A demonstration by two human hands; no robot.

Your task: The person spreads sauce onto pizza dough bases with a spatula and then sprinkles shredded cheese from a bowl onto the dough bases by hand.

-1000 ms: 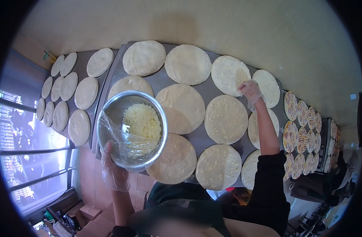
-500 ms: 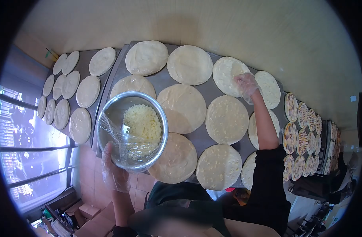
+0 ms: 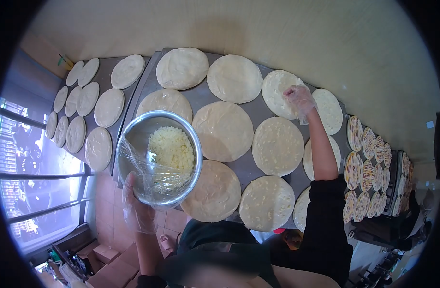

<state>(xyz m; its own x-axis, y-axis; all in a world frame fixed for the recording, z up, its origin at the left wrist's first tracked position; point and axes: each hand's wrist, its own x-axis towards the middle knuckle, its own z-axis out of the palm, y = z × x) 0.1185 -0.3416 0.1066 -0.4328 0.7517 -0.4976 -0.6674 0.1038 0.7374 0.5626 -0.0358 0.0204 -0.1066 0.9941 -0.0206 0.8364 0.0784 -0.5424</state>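
My left hand (image 3: 137, 207), in a clear plastic glove, grips the lower left rim of a metal bowl (image 3: 199, 165). White crumbly bits (image 3: 171, 150) lie in the bowl, partly under clear plastic film. My right hand (image 3: 300, 100), gloved too, is over a round dough disc (image 3: 276, 91) in the back row, fingers bunched; what they hold is too small to make out. Pale bits dot the discs near it, such as the middle one (image 3: 278, 146). Plainer discs (image 3: 222, 131) lie further left on the dark grey tray (image 3: 246, 168).
Another tray (image 3: 113, 77) of plain discs stands at the left. Striped rounds (image 3: 353, 165) fill trays at the right. A wall (image 3: 258, 29) runs behind. Cardboard boxes (image 3: 117, 273) sit on the floor at lower left, near a window (image 3: 37, 177).
My right hand has shifted slightly left and up over the back-row disc, its fingers still bunched. My left hand keeps hold of the bowl. The view has shifted a little.
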